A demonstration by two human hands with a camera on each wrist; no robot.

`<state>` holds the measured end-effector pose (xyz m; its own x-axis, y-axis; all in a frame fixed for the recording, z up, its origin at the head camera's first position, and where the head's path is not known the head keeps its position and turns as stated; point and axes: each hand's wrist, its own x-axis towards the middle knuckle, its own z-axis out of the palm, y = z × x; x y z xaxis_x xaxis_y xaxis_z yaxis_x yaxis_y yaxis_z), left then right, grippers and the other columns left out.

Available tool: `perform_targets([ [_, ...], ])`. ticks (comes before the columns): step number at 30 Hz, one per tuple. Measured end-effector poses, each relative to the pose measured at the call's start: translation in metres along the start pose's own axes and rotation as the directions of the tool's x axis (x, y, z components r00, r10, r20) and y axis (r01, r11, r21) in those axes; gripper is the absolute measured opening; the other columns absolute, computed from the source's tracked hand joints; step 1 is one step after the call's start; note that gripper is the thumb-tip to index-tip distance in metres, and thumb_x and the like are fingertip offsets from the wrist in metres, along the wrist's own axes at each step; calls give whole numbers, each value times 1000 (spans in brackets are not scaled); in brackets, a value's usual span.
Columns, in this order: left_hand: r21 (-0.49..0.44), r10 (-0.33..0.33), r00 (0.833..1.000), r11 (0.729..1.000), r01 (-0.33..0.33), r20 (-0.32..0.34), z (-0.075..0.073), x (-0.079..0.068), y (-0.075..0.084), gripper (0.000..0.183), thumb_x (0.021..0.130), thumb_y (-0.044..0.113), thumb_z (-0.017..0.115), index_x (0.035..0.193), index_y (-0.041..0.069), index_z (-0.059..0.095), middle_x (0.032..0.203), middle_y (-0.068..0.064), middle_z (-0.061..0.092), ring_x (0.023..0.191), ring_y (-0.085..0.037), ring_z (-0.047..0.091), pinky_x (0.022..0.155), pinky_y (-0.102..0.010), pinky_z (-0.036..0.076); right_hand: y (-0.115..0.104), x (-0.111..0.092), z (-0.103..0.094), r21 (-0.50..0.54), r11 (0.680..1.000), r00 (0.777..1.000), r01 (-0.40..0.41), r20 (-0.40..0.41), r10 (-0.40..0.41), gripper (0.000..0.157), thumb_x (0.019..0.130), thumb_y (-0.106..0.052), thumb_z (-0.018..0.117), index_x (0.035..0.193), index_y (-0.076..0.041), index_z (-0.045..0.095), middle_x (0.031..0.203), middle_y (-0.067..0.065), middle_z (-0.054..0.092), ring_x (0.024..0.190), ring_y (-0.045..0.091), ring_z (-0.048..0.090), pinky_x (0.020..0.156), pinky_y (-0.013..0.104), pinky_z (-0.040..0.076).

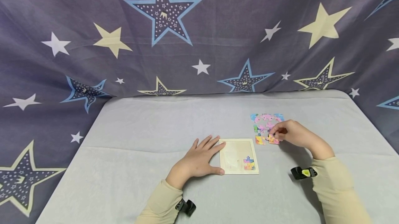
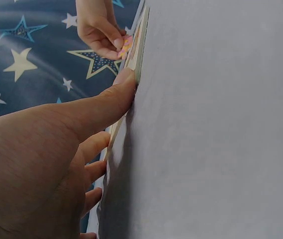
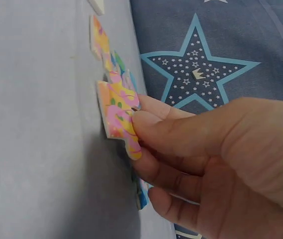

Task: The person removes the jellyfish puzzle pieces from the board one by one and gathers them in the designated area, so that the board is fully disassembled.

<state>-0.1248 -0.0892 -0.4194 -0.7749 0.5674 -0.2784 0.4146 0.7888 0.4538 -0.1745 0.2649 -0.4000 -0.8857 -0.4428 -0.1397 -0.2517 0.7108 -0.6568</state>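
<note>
A wooden puzzle tray with a pale rim lies on the table, one jigsaw piece in its lower right corner. Fingers spread, my left hand rests along the tray's left side; its thumb touches the rim in the left wrist view. Between thumb and fingers, my right hand pinches a yellow and pink puzzle piece. The pinched piece is tilted up in the right wrist view. Several other pieces, in pink, blue and yellow, lie grouped beyond the tray's upper right corner.
A light grey cloth covers the table. Behind it and at the sides hangs a dark curtain with stars. Each wrist wears a small black camera, one by the left sleeve and one by the right sleeve.
</note>
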Motion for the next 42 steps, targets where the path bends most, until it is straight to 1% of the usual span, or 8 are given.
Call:
perform_targets([
  [6, 6, -4, 1000, 1000, 4, 3, -2, -1, 2, 90, 90, 54, 75, 165, 24, 33, 174, 0, 20, 162, -28, 12, 128, -62, 7, 2, 2, 2, 12, 1000, 1000, -26, -4, 26, 12, 95, 8, 63, 101, 7, 73, 86, 6, 72, 75, 12, 60, 65, 23, 51],
  [13, 4, -4, 1000, 1000, 4, 2, -3, -2, 3, 90, 90, 54, 75, 164, 24, 34, 174, -1, 21, 162, -28, 12, 128, -63, 7, 1, 3, 3, 10, 1000, 999, -25, -25, 25, 13, 91, 8, 67, 101, 6, 74, 82, 4, 73, 71, 10, 60, 65, 22, 48],
  [19, 6, -7, 1000, 1000, 7, 4, -2, -2, 3, 90, 90, 54, 75, 164, 24, 34, 174, 0, 20, 162, -28, 12, 128, -62, 7, 0, 2, 3, 39, 998, 999, -40, -28, 41, 12, 94, 6, 66, 105, 9, 71, 86, 6, 71, 72, 11, 62, 65, 23, 51],
  [23, 5, -11, 1000, 1000, 11, 6, -1, -2, 3, 90, 90, 54, 75, 164, 25, 34, 174, 0, 20, 162, -27, 11, 129, -61, 6, -1, 2, 3, 45, 998, 998, -48, -33, 49, 13, 94, 6, 66, 106, 10, 70, 85, 5, 71, 72, 13, 63, 65, 23, 51],
  [28, -5, -15, 1000, 1000, 15, 9, -1, -1, 2, 90, 90, 54, 75, 164, 25, 34, 175, 1, 19, 162, -27, 10, 129, -61, 5, -3, 2, 4, 55, 998, 999, -37, -36, 39, 11, 95, 6, 66, 104, 9, 71, 86, 6, 72, 72, 14, 65, 64, 24, 53],
  [34, -4, -17, 1000, 1000, 17, 7, -1, 0, 2, 90, 90, 54, 75, 164, 25, 34, 174, 1, 20, 162, -27, 11, 129, -61, 6, -9, 4, 7, 50, 999, 999, -11, -40, 13, 11, 93, 5, 68, 104, 7, 72, 86, 5, 72, 72, 8, 62, 64, 21, 51],
  [37, -3, -19, 1000, 1000, 19, 8, 0, 0, 1, 90, 90, 54, 75, 164, 25, 34, 174, 1, 19, 162, -27, 11, 129, -61, 6, -13, 5, 9, 63, 998, 999, 11, -31, -9, 13, 92, 5, 69, 105, 7, 73, 86, 4, 72, 73, 5, 60, 65, 20, 50],
  [42, -3, -17, 1000, 1000, 17, 8, -1, 0, 2, 90, 90, 55, 75, 164, 25, 34, 174, 1, 20, 162, -27, 11, 129, -61, 6, -19, 6, 12, 105, 993, 999, 45, -1, -46, 15, 90, 6, 72, 105, 7, 72, 85, 3, 70, 74, 2, 57, 64, 19, 49],
])
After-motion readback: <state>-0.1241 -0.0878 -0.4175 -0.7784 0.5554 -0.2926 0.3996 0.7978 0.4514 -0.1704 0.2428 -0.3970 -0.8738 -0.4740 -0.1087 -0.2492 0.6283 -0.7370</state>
